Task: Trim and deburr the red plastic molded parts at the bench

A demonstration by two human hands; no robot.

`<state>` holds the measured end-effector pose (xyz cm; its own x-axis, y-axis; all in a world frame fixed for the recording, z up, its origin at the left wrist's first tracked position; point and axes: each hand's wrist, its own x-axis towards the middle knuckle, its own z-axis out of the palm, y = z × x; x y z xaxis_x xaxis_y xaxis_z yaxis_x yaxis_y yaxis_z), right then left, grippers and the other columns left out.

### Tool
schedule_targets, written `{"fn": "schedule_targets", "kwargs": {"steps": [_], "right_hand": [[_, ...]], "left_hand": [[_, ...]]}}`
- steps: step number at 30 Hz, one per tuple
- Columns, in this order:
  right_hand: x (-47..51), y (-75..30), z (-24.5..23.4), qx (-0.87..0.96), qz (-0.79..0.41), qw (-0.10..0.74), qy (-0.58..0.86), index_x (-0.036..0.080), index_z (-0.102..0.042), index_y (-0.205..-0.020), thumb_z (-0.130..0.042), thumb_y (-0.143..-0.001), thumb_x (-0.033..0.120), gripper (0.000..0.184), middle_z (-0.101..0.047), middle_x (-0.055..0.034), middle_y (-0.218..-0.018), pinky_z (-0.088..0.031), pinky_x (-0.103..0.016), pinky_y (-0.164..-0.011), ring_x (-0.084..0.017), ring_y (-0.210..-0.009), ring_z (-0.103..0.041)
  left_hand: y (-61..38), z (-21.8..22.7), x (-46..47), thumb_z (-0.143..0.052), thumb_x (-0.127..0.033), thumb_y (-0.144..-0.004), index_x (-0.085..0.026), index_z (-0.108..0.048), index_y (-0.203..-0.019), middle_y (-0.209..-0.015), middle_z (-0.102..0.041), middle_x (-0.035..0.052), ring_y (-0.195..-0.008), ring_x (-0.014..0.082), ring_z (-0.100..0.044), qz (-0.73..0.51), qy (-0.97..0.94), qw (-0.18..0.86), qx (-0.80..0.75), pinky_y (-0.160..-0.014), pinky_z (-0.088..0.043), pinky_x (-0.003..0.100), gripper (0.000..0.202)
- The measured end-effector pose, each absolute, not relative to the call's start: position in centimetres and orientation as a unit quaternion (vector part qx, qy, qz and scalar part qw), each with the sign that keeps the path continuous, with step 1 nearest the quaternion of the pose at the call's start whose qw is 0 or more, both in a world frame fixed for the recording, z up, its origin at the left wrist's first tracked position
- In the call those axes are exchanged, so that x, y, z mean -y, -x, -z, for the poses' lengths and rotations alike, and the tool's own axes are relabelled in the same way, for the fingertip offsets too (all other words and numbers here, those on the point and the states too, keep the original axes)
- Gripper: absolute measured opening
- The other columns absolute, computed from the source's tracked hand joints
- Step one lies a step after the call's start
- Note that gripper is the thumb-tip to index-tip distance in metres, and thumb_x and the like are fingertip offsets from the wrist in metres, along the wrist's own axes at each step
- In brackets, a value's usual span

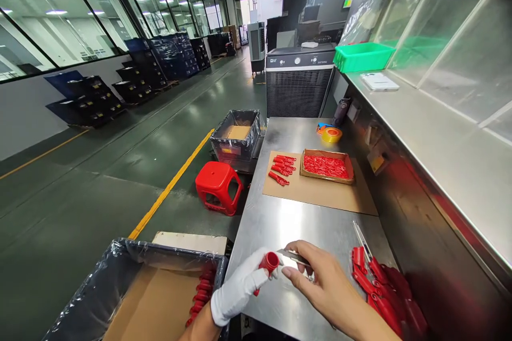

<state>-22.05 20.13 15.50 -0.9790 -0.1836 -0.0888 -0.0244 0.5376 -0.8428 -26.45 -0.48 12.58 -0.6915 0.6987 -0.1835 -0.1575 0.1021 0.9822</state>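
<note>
My left hand (242, 282), in a white glove, is closed around a red plastic part (270, 261) with a round open end turned up towards me. In my bare right hand (320, 279) is a slim metal knife-like tool (294, 257), pinched between thumb and fingers. Its tip reaches to the rim of the red part; whether it touches cannot be made out. To the right of that hand lies a pile of red plastic parts (384, 293) on the steel table (260, 229), with thin metal rods (362, 237) beside them.
Farther along, a cardboard sheet (320, 195) bears several red parts (282, 169) and a carton tray (327, 165) of small red pieces. Yellow tape (332, 135) lies behind. Lined bins (132, 287) and a red stool (218, 184) stand left. A raised shelf (436, 117) borders the right.
</note>
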Motion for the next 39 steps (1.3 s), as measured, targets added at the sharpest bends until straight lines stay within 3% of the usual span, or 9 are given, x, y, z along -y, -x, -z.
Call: {"fn": "schedule_targets", "kwargs": {"steps": [4, 7, 10, 13, 15, 17, 20, 26, 39], "right_hand": [[-19.3, 22.4, -15.7, -0.851, 0.513, 0.087, 0.074, 0.024, -0.064, -0.101, -0.064, -0.09, 0.039, 0.018, -0.064, 0.0023, -0.093, -0.038, -0.027, -0.069, -0.014, -0.075, -0.053], [-19.2, 22.6, -16.5, -0.824, 0.542, 0.11, 0.124, 0.026, -0.069, -0.099, -0.062, -0.091, 0.027, 0.011, -0.066, 0.0033, -0.094, -0.04, -0.025, -0.073, -0.013, -0.08, -0.056], [-19.7, 22.5, -17.3, -0.808, 0.548, 0.142, 0.161, 0.03, -0.07, -0.107, -0.061, -0.092, 0.024, 0.018, -0.068, 0.0031, -0.098, -0.043, -0.025, -0.08, -0.014, -0.089, -0.061], [-20.7, 22.2, -17.5, -0.84, 0.51, 0.114, 0.147, 0.029, -0.064, -0.121, -0.059, -0.094, 0.037, 0.028, -0.067, -0.002, -0.11, -0.045, -0.029, -0.084, -0.018, -0.095, -0.061], [-21.4, 22.1, -17.4, -0.869, 0.469, 0.083, 0.134, 0.027, -0.064, -0.118, -0.048, -0.1, 0.044, 0.03, -0.066, -0.0048, -0.108, -0.045, -0.032, -0.082, -0.02, -0.094, -0.06], [-21.8, 21.9, -17.3, -0.895, 0.419, 0.068, 0.135, 0.025, -0.066, -0.102, -0.034, -0.104, 0.045, 0.038, -0.065, -0.0045, -0.094, -0.043, -0.032, -0.077, -0.019, -0.086, -0.059], [-21.8, 21.7, -17.5, -0.923, 0.349, 0.065, 0.15, 0.023, -0.063, -0.086, -0.029, -0.105, 0.044, 0.044, -0.06, -0.0029, -0.08, -0.037, -0.03, -0.067, -0.018, -0.075, -0.056], [-21.1, 21.6, -17.7, -0.941, 0.285, 0.053, 0.175, 0.022, -0.059, -0.082, -0.034, -0.104, 0.037, 0.037, -0.058, -0.0014, -0.077, -0.031, -0.029, -0.061, -0.016, -0.069, -0.054], [-21.3, 21.7, -18.0, -0.946, 0.258, 0.03, 0.194, 0.022, -0.059, -0.08, -0.036, -0.103, 0.035, 0.036, -0.057, -0.0017, -0.074, -0.03, -0.03, -0.06, -0.015, -0.066, -0.053]], "left_hand": [[26.1, -13.0, -0.3, -0.054, -0.041, -0.094, -0.016, -0.059, -0.116, -0.112, -0.062, 0.0086, -0.104, 0.0217, -0.056, -0.644, -0.218, 0.324, -0.658, -0.099, -0.041, 0.038, 0.034], [26.1, -13.1, -0.6, -0.061, -0.031, -0.088, -0.017, -0.059, -0.121, -0.115, -0.064, 0.0087, -0.112, 0.025, -0.057, -0.646, -0.219, 0.338, -0.649, -0.101, -0.042, 0.039, 0.036], [26.2, -13.6, -0.7, -0.064, -0.019, -0.079, -0.016, -0.065, -0.106, -0.102, -0.065, 0.0048, -0.099, 0.0219, -0.059, -0.609, -0.247, 0.383, -0.649, -0.091, -0.045, 0.035, 0.028], [26.2, -14.2, -0.5, -0.063, -0.017, -0.074, -0.015, -0.063, -0.085, -0.085, -0.061, 0.0007, -0.081, 0.0163, -0.054, -0.585, -0.231, 0.398, -0.668, -0.079, -0.044, 0.03, 0.012], [26.1, -14.5, -0.2, -0.063, -0.018, -0.071, -0.015, -0.059, -0.079, -0.079, -0.058, -0.0002, -0.077, 0.0153, -0.051, -0.582, -0.2, 0.38, -0.69, -0.075, -0.041, 0.029, 0.009], [26.0, -14.7, 0.1, -0.062, -0.018, -0.07, -0.015, -0.057, -0.078, -0.078, -0.057, -0.0004, -0.076, 0.0153, -0.049, -0.572, -0.181, 0.364, -0.713, -0.074, -0.039, 0.029, 0.01], [25.8, -14.7, 0.3, -0.061, -0.018, -0.07, -0.016, -0.055, -0.076, -0.076, -0.054, -0.0012, -0.075, 0.0145, -0.047, -0.548, -0.172, 0.352, -0.739, -0.073, -0.037, 0.029, 0.008], [25.6, -14.8, 0.2, -0.061, -0.02, -0.073, -0.017, -0.05, -0.072, -0.073, -0.047, -0.0037, -0.072, 0.0121, -0.041, -0.541, -0.197, 0.332, -0.747, -0.069, -0.033, 0.027, 0.012], [25.3, -15.0, 0.2, -0.064, -0.022, -0.074, -0.018, -0.05, -0.071, -0.073, -0.049, -0.0034, -0.072, 0.013, -0.043, -0.515, -0.204, 0.33, -0.764, -0.069, -0.034, 0.027, 0.015]]}}
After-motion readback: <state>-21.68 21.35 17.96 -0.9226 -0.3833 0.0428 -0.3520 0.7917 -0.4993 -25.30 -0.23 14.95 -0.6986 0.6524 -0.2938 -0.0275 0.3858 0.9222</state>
